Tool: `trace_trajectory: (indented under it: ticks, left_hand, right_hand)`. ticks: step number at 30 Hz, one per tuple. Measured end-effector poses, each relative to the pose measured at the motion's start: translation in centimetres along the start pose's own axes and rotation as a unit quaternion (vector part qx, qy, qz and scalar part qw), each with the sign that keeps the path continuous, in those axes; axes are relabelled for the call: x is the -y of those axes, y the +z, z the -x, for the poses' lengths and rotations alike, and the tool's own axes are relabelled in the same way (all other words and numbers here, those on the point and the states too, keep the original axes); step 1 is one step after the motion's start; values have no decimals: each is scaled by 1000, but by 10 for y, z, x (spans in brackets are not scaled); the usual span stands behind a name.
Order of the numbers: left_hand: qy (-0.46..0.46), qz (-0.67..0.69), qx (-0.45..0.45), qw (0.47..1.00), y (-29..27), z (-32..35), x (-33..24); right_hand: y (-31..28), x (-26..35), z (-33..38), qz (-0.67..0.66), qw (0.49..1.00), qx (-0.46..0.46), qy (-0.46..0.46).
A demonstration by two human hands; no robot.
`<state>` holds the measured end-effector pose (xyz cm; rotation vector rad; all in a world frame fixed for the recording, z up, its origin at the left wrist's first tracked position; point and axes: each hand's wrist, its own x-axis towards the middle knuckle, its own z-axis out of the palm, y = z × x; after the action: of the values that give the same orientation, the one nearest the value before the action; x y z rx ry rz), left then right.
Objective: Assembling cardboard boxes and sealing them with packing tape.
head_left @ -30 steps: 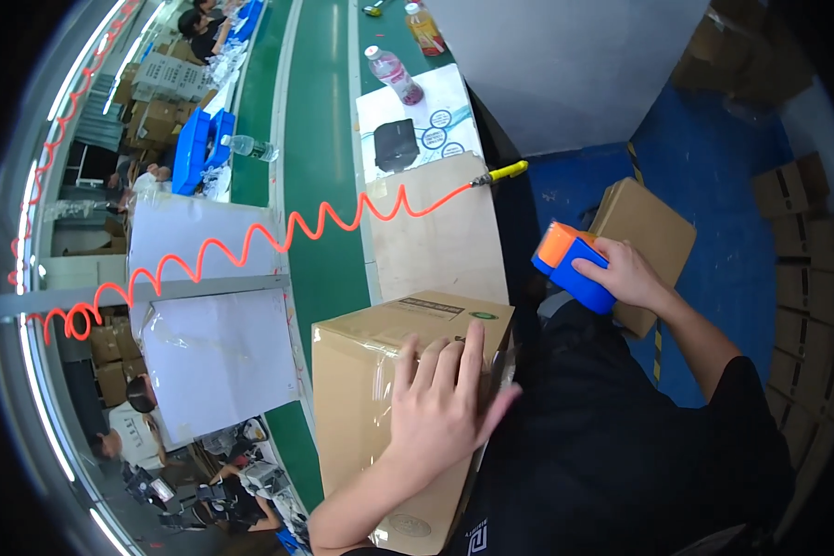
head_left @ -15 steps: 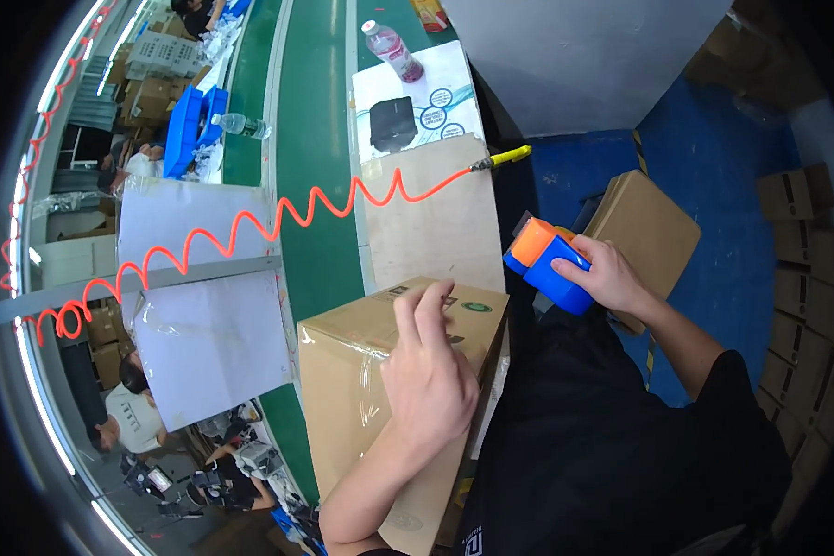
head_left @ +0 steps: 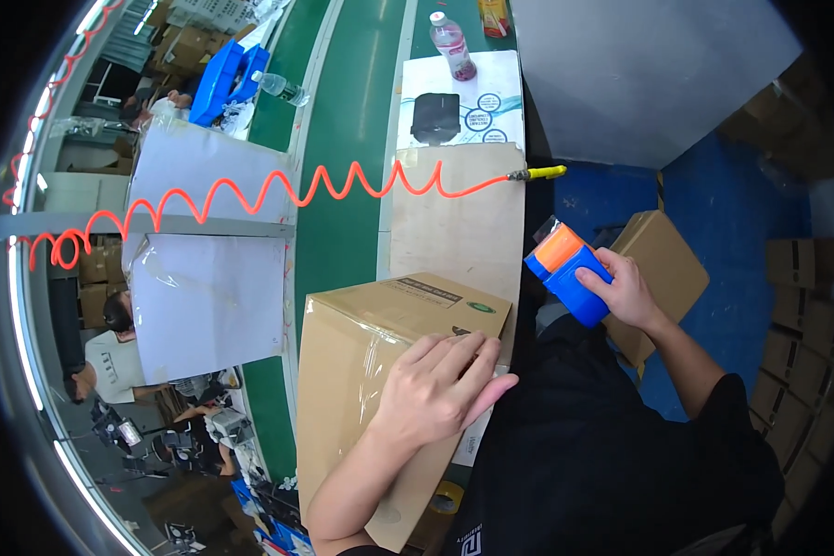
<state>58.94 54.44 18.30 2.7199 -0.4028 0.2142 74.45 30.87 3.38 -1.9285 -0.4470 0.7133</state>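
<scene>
A large brown cardboard carton (head_left: 336,398) stands in front of me, with clear tape stuck along its upper edge. My left hand (head_left: 435,389) lies over the carton near that taped edge, its fingers stretched out and slightly bent, the thumb pointing right; nothing is in it. In my right hand (head_left: 628,295) is a blue and orange tape dispenser (head_left: 570,278), gripped by its blue body and held in the air to the right of the carton. A short piece of clear film sticks out at its orange end.
A coiled orange air hose (head_left: 306,195) with a yellow nozzle (head_left: 545,172) stretches across the workbench. Beyond the carton are a wooden board (head_left: 454,213), a white printed box (head_left: 500,83) and a pink-labelled bottle (head_left: 454,48). Flat cardboard (head_left: 667,259) leans at right. People work at far left.
My left hand's raised fingers have come down onto the carton and spread out. The tape dispenser stays in my right hand, a little further right in view. The whole view has shifted.
</scene>
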Motion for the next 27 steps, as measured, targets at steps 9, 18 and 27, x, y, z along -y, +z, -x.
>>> trace_trajectory:
  ticks: [9,18,27]
  left_hand:
    - [-25,-85,-78,993,2,-7,15]
    - [-228,-172,-187,940,-24,-67,98]
    - [-337,411,-73,844,-60,13,-29]
  right_hand:
    - [-14,5,2,-116,992,24,-53]
    - [-38,62,2,-142,958,109,-223]
    - [-8,114,-2,-22,908,258,-330]
